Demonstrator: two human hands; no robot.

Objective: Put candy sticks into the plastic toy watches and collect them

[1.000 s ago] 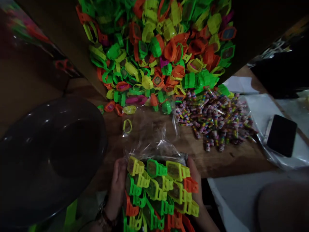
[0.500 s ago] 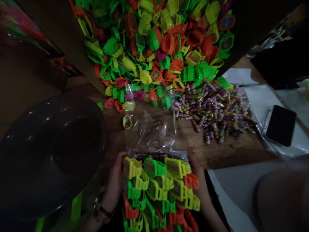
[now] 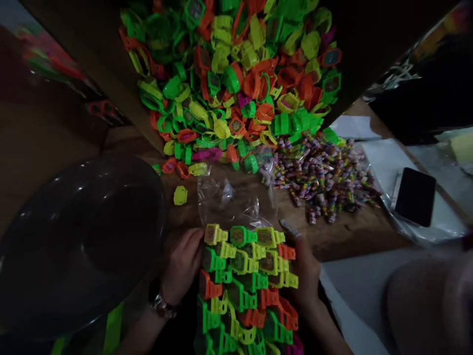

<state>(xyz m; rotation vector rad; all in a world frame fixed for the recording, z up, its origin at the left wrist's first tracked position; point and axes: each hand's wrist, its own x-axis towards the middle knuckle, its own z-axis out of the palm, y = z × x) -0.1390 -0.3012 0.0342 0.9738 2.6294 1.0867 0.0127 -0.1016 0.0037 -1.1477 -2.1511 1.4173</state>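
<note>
Rows of neon toy watches (image 3: 246, 296), green, yellow and orange, stand in a flat stack at the near edge of the table. My left hand (image 3: 183, 264) grips the stack's left edge near the top, its fingertips partly hidden. On the opposite edge, my right hand (image 3: 306, 276) is closed around the side, its fingers dim and partly out of sight. Just beyond the stack, a clear plastic bag (image 3: 236, 199) lies crumpled on the wooden table. A loose yellow toy watch (image 3: 180, 195) rests left of the bag.
A large dark basin (image 3: 83, 236) takes up the left side. At the back, a cardboard box (image 3: 99, 64) spills a heap of loose toy watches (image 3: 236, 98). Small wrapped candies (image 3: 328, 177) are piled to the right, near a phone (image 3: 414, 196) on plastic sheets. A rounded pale object (image 3: 428, 301) stands lower right.
The watch stack has tipped flatter and moved slightly right and up with both hands. The clear bag's raised end has sunk lower. The view has shifted a little.
</note>
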